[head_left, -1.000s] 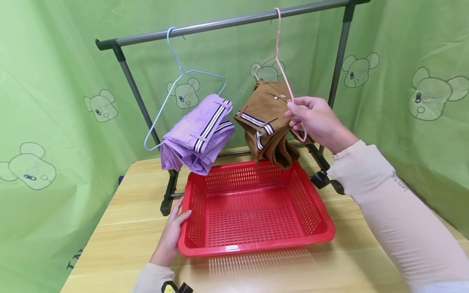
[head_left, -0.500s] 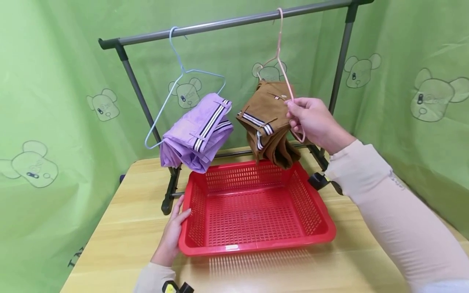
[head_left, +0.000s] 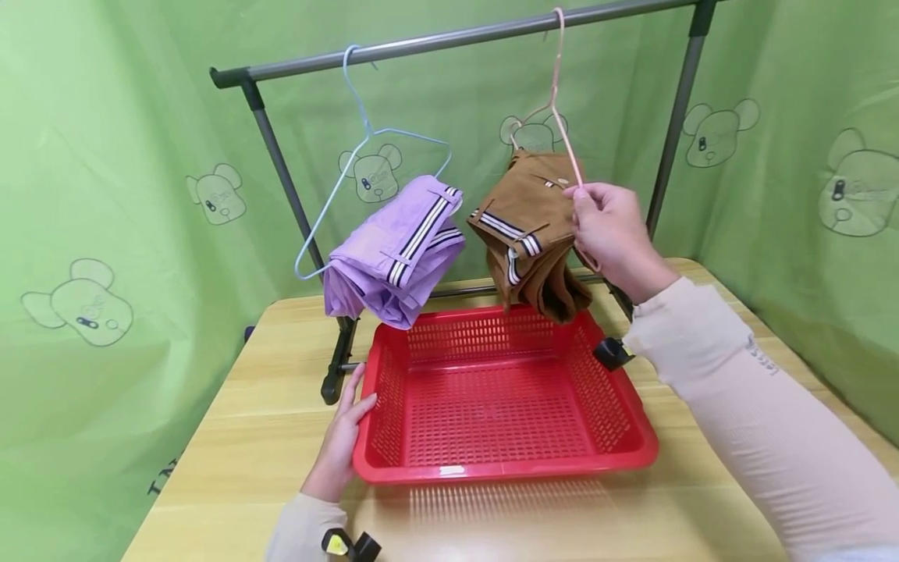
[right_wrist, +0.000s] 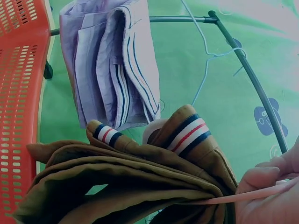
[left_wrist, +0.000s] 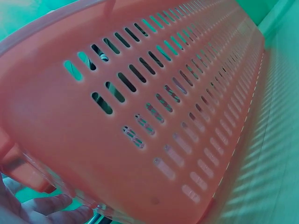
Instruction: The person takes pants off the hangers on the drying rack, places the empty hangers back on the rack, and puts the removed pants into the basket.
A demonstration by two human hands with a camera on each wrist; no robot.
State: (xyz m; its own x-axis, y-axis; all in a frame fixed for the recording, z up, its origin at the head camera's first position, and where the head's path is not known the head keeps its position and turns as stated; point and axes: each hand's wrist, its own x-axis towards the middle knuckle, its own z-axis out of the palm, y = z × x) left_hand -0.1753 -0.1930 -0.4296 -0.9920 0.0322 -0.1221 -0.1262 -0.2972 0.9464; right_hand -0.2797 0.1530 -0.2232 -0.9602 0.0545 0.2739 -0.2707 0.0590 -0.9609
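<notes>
Right hand [head_left: 614, 234] pinches the lower right side of the pink hanger [head_left: 566, 143] between thumb and fingers; hanger hook sits over the rail of the grey rack [head_left: 456, 42]. Brown trousers [head_left: 534, 195] hang folded on this hanger, striped waistband facing the wearer, just beside the right hand. In the head view their lower folds overlap the rear rim of the red basket [head_left: 506, 470]; whether they touch it cannot be told. Left hand [head_left: 339, 441] grips the basket's left side, thumb at the rim, fingers along the outer wall. Basket is on the wooden table [head_left: 239, 437]. To the left, purple trousers [head_left: 400, 226] hang folded on the blue hanger [head_left: 367, 131], hooked on the same rail. Green curtain [head_left: 126, 195] with bear-head prints behind.
</notes>
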